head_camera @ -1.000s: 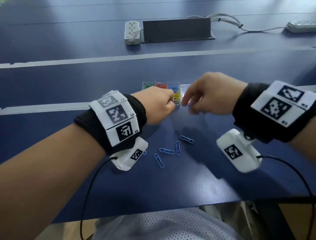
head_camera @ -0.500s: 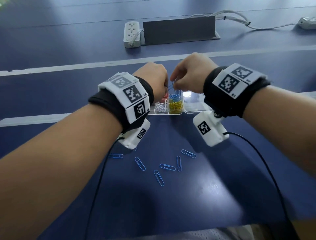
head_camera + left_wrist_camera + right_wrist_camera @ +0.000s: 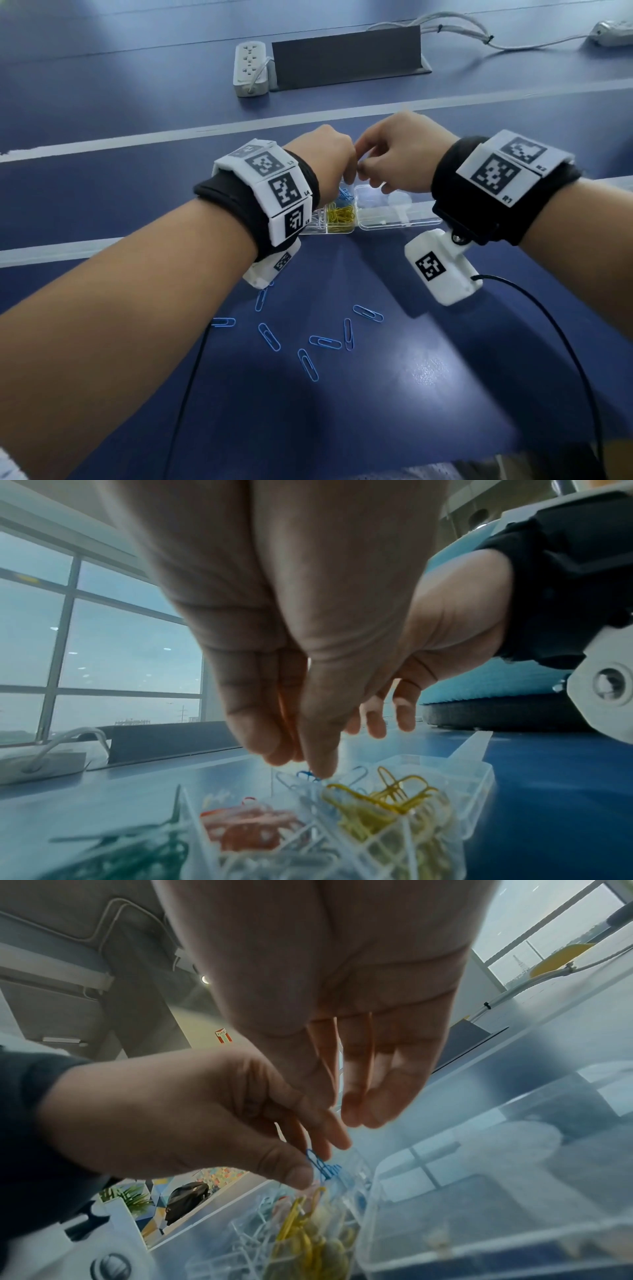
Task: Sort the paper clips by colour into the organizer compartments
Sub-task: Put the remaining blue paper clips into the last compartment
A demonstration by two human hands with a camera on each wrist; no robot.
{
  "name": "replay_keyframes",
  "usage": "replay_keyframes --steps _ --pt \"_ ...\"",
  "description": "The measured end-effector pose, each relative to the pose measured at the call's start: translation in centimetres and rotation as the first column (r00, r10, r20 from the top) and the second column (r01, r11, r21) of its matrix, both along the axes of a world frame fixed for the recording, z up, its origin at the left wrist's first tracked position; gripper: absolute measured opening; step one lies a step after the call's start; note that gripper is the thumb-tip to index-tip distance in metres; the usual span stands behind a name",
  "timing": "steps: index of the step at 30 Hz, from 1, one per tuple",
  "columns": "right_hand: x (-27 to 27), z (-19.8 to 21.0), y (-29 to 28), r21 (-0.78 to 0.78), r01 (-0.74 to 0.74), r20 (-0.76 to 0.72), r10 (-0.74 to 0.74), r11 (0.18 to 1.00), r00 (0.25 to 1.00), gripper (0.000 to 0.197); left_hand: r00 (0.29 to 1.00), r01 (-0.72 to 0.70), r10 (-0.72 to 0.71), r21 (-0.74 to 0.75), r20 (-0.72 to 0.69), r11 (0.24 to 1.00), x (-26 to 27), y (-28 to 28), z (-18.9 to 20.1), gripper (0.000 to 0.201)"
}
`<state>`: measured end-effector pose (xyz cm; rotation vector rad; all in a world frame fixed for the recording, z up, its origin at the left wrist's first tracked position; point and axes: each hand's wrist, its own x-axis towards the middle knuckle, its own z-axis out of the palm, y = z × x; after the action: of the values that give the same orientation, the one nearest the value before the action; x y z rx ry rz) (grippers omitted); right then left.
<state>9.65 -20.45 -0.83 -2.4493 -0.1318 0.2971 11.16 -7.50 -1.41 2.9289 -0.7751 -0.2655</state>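
Observation:
A clear organizer (image 3: 342, 232) holds yellow clips (image 3: 340, 214), blue clips (image 3: 346, 196) behind them and white clips (image 3: 315, 219) to the left. My left hand (image 3: 349, 178) hovers over the blue compartment. In the right wrist view it (image 3: 315, 1161) pinches a blue clip (image 3: 323, 1165) between thumb and fingers. My right hand (image 3: 368, 173) hangs close beside it, fingers (image 3: 380, 1107) relaxed and holding nothing. The left wrist view shows red clips (image 3: 253, 829) and green clips (image 3: 120, 853) in other compartments. Several loose blue clips (image 3: 306, 365) lie on the table nearer me.
The organizer's clear lid (image 3: 400, 219) lies open to the right. A power strip (image 3: 250, 68) and a dark upright panel (image 3: 346, 56) stand at the back, with white cables (image 3: 459, 27) beyond. Black wrist-camera cords (image 3: 548, 325) trail over the blue table (image 3: 411, 394).
Both hands have reached farther over the organizer to its blue compartment. The blue clip seen at the right fingers half a second ago is no longer there.

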Motion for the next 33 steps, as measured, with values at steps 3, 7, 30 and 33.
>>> replay_keyframes --steps 3,7,30,33 --pt "-0.5 0.0 -0.4 0.0 0.001 0.008 -0.001 1.0 1.0 0.024 1.0 -0.009 0.008 -0.067 -0.007 0.998 -0.2 0.3 0.0 0.03" --pt "-1.1 -0.1 -0.6 -0.048 0.006 0.067 -0.003 0.999 0.998 0.025 0.996 -0.074 0.059 -0.23 -0.068 0.97 -0.7 0.8 -0.1 0.031" --pt "-10.9 -1.6 1.7 -0.481 -0.522 -0.119 0.537 0.705 0.835 0.028 0.959 0.053 -0.05 0.002 -0.277 0.999 -12.3 8.9 -0.5 0.018" --pt "-11.4 -1.8 2.0 -0.466 -0.522 -0.14 0.523 0.715 0.841 0.035 0.964 0.099 -0.068 0.109 -0.258 0.989 -12.7 8.7 -1.2 0.026"
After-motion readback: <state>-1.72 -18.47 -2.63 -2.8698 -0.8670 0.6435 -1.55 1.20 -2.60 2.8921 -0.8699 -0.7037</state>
